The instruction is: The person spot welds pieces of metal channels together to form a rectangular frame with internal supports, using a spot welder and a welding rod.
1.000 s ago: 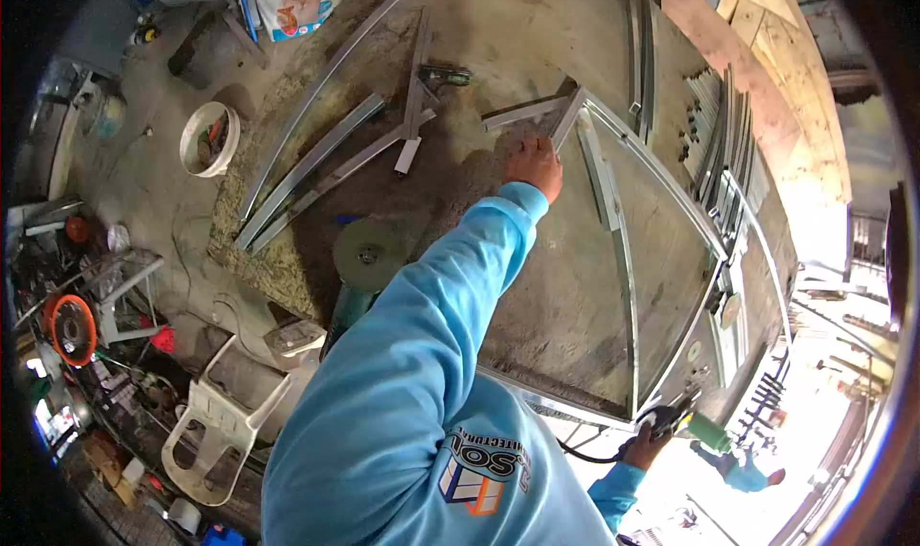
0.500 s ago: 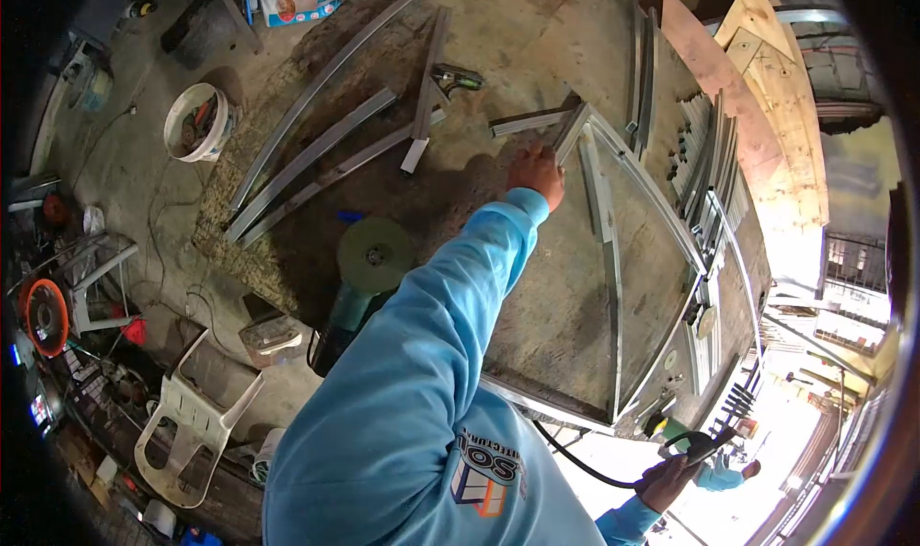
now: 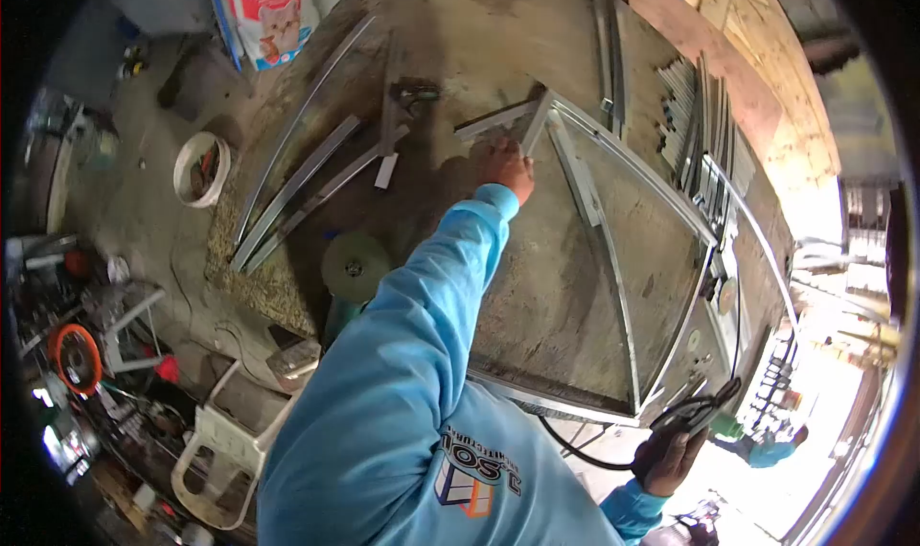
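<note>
My left hand (image 3: 508, 170) reaches over the worktable, its fingers closed round the lower end of a short metal tube (image 3: 533, 134). That tube meets the top corner of a curved, triangular metal frame (image 3: 632, 167) lying flat. Another short tube (image 3: 494, 121) lies beside the fingers. At the lower right, my right hand (image 3: 668, 460) grips a dark welding electrode holder (image 3: 704, 417) with a thick black cable (image 3: 585, 458). Its tip is hard to make out. Below my left forearm sits an angle grinder (image 3: 355, 266) with a large disc, partly covered by my sleeve.
Curved metal bars (image 3: 302, 177) lie left on the table (image 3: 517, 306). Stacked tubes (image 3: 704, 129) and plywood pieces (image 3: 738, 95) are at right. A white bucket (image 3: 202, 169), a plastic chair (image 3: 206, 469) and cables stand left. Another person's blue sleeve (image 3: 770, 453) shows at right.
The whole view has shifted and turned a little. My left hand stays at the short tube. My right hand, with the electrode holder, has come slightly up and nearer the frame's bottom corner.
</note>
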A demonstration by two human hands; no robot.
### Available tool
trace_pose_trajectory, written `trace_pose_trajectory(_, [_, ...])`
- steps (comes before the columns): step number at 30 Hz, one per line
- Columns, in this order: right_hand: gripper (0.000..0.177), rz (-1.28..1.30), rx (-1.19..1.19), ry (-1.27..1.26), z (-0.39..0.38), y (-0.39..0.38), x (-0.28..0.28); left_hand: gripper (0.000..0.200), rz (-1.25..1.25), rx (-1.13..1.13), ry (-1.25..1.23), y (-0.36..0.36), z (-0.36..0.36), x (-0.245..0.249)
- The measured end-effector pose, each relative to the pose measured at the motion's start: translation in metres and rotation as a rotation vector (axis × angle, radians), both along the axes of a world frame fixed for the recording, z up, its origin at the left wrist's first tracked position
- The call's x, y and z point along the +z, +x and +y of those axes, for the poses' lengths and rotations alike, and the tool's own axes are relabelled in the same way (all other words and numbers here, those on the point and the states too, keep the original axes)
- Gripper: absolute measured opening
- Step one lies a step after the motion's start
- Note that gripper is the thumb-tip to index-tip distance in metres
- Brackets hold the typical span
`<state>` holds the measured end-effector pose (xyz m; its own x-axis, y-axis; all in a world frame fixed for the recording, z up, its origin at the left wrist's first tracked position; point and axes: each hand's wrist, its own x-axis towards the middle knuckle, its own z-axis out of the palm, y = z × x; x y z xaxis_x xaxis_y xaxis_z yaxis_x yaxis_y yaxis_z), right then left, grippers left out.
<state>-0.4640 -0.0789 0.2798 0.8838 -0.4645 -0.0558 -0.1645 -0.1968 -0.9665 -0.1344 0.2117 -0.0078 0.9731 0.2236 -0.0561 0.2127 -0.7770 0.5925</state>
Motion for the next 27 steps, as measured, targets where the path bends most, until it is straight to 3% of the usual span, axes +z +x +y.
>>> trace_pose_trajectory(3, [0.062,-0.1,0.09,-0.037,-0.004,0.017,-0.024,0.041,0.003,0.022,0.089,-0.004,-0.001,0.009])
trace_pose_trajectory(4, [0.06,0.034,0.213,0.084,-0.017,0.014,-0.027,0.039,-0.143,0.036,0.197,-0.004,-0.002,0.001])
trace_pose_trajectory(6, [0.058,0.013,0.213,0.132,-0.027,0.026,-0.062,0.037,-0.106,0.01,0.284,0.001,-0.004,-0.005])
trace_pose_trajectory(9, [0.055,0.015,0.243,0.304,0.014,0.08,-0.057,0.032,-0.102,0.012,0.373,0.002,-0.008,0.001])
trace_pose_trajectory(10, [0.055,0.037,0.247,0.374,0.026,0.097,-0.051,0.032,-0.098,0.041,0.339,0.001,-0.008,0.003])
trace_pose_trajectory(14, [0.05,0.071,0.324,0.467,0.015,0.144,-0.108,0.03,-0.093,0.01,0.332,-0.003,-0.004,0.007])
trace_pose_trajectory(18, [0.044,0.173,0.264,0.85,0.021,0.168,-0.151,0.03,-0.093,0.005,0.232,0.0,-0.001,0.002])
trace_pose_trajectory(23, [0.043,0.287,0.267,0.96,0.026,0.177,-0.189,0.029,-0.198,0.016,0.277,-0.002,0.004,0.001])
trace_pose_trajectory(27, [0.043,0.345,0.281,1.003,0.027,0.185,-0.206,0.026,-0.029,0.042,0.166,-0.006,-0.006,0.019])
